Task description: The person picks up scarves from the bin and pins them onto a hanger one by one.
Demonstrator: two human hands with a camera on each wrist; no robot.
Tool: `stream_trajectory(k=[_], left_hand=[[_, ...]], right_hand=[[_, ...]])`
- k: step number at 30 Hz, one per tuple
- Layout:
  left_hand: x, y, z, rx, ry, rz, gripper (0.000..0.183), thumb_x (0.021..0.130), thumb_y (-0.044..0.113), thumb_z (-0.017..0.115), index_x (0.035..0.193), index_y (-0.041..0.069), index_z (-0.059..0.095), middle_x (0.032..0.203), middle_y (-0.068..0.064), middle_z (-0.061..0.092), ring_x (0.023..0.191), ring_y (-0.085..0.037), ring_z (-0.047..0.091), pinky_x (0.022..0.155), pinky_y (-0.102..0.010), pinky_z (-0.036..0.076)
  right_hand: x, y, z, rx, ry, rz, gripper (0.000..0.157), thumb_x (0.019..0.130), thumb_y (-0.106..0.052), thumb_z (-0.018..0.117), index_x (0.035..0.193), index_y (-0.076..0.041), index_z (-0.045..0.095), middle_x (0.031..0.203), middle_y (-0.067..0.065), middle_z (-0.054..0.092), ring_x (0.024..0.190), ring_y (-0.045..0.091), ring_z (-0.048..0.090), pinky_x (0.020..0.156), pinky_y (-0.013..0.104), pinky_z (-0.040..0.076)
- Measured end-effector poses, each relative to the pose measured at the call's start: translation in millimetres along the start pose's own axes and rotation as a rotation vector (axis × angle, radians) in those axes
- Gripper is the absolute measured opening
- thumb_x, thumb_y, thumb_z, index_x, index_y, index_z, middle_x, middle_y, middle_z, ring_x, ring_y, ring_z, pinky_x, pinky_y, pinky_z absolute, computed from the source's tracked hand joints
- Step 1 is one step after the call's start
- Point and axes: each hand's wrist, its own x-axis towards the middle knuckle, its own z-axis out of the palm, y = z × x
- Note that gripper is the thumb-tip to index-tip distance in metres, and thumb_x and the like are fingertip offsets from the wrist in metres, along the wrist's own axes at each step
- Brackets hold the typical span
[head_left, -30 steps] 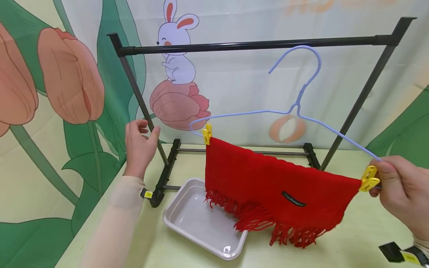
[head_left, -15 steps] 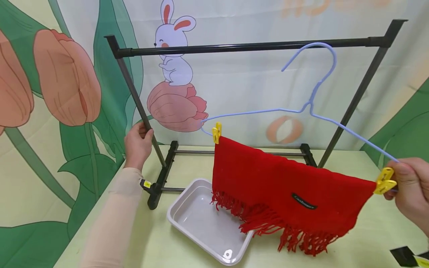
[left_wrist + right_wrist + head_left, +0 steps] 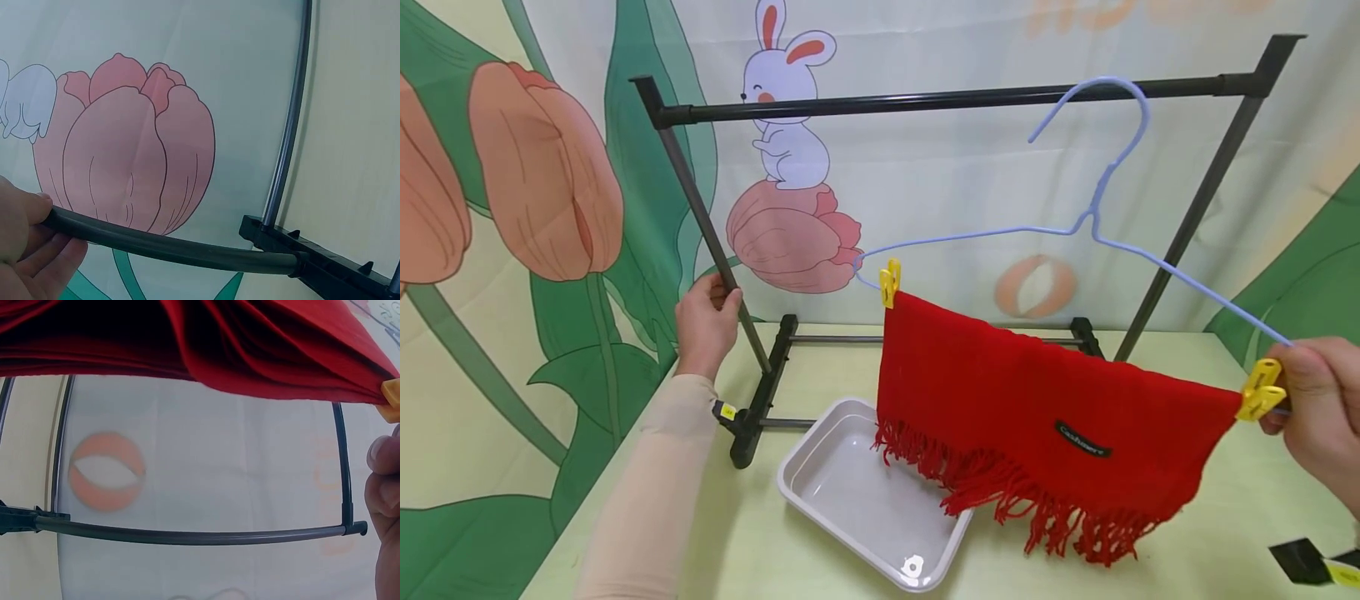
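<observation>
My left hand grips the left upright of a black clothes rack; in the left wrist view thumb and fingers pinch that bar. At the far right my right hand holds the right end of a lilac wire hanger. A red fringed scarf with a black label hangs from it, fastened by a yellow clip at the left and another yellow clip beside my right fingers. The hanger tilts down to the right. Its hook overlaps the rack's top bar in the head view.
A pale grey plastic tray sits on the light green table, partly covered by the scarf's fringe. The rack's black foot stands left of the tray. Behind hangs a cloth backdrop printed with tulips and a rabbit.
My left hand has closed onto the rack's left upright. My right hand has carried the hanger and scarf to the right, then slightly up.
</observation>
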Motion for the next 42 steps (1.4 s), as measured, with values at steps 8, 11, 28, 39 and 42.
stream_trajectory(k=[8,11,28,39,42], left_hand=[[0.5,-0.1,-0.7,-0.003,0.009,0.006,0.038,0.111,0.017,0.061,0.145,-0.001,0.061,0.137,-0.023,0.069,0.127,-0.039,0.068,0.112,-0.052,0.055],[1.3,-0.3,-1.3,-0.008,0.008,0.007,0.038,0.111,0.017,0.061,0.145,-0.001,0.061,0.137,-0.023,0.069,0.126,-0.039,0.067,0.112,-0.052,0.056],[1.8,-2.1,-0.1,0.012,0.021,0.028,0.035,0.111,0.016,0.061,0.141,-0.002,0.062,0.133,-0.025,0.071,0.123,-0.041,0.069,0.108,-0.054,0.057],[2.2,-4.4,2.3,0.011,0.018,0.049,0.035,0.111,0.015,0.061,0.141,-0.002,0.062,0.132,-0.025,0.071,0.122,-0.041,0.069,0.107,-0.055,0.057],[1.6,-3.8,2.4,0.01,0.017,0.052,0.034,0.111,0.015,0.061,0.141,-0.002,0.062,0.132,-0.025,0.071,0.121,-0.041,0.069,0.107,-0.055,0.057]], right_hand=[[23,-10,9.6,0.012,-0.007,0.038,0.031,0.114,-0.006,0.048,0.096,0.015,0.061,0.087,-0.037,0.05,0.059,-0.012,0.045,0.061,0.0,0.044],[34,-15,15.2,-0.003,-0.005,0.077,0.03,0.114,-0.008,0.049,0.099,0.014,0.063,0.085,-0.036,0.051,0.06,-0.013,0.045,0.063,0.0,0.043],[82,-7,70.9,-0.027,0.052,0.042,0.029,0.11,-0.013,0.061,0.09,0.006,0.07,0.069,-0.017,0.064,0.063,-0.03,0.048,0.066,-0.003,0.041],[86,-1,98.8,-0.064,0.044,0.057,0.031,0.112,-0.016,0.058,0.093,0.006,0.071,0.073,0.023,0.072,0.062,-0.03,0.038,0.061,0.0,0.035],[82,0,104.0,-0.071,0.01,0.066,0.031,0.112,-0.017,0.057,0.096,0.005,0.071,0.076,0.023,0.074,0.061,-0.03,0.037,0.06,-0.001,0.036]])
